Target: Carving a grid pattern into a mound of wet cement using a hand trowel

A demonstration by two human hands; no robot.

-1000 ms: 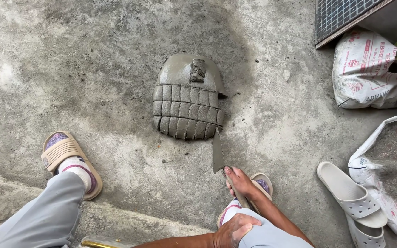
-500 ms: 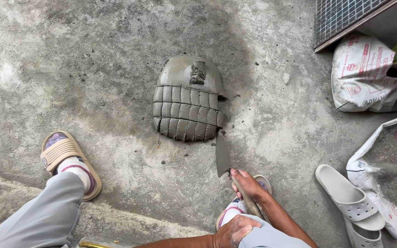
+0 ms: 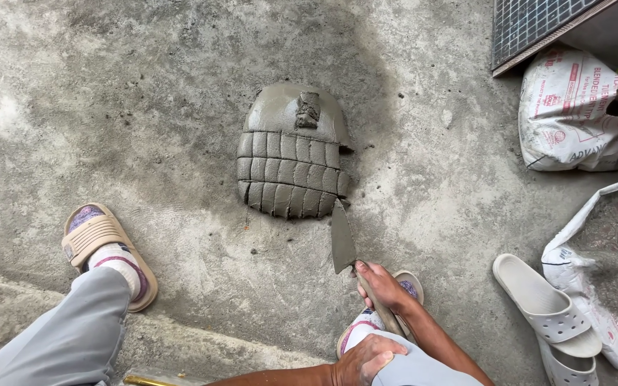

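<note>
A flat mound of wet grey mortar (image 3: pixel 291 154) lies on the concrete floor, its lower part scored into a grid of small blocks. My right hand (image 3: pixel 380 286) grips the wooden handle of a pointed trowel (image 3: pixel 341 239), whose mortar-coated blade points up at the mound's lower right edge. My left hand (image 3: pixel 366 357) rests closed on my right knee at the bottom of the view. My feet are in tan slide sandals, the left one (image 3: pixel 105 254) at the left and the right one (image 3: pixel 380 322) mostly hidden under my hand and knee.
A pair of white sandals (image 3: pixel 548 318) lies at the lower right. Beside them an open white sack (image 3: pixel 609 271) holds grey powder, and another sack (image 3: pixel 574 111) sits at the upper right. A dark gridded panel (image 3: pixel 538 25) leans in the top right corner.
My right hand has moved down a little with the trowel, drawing the blade away from the mound's right side toward its lower right edge. My left hand has stayed on the knee.
</note>
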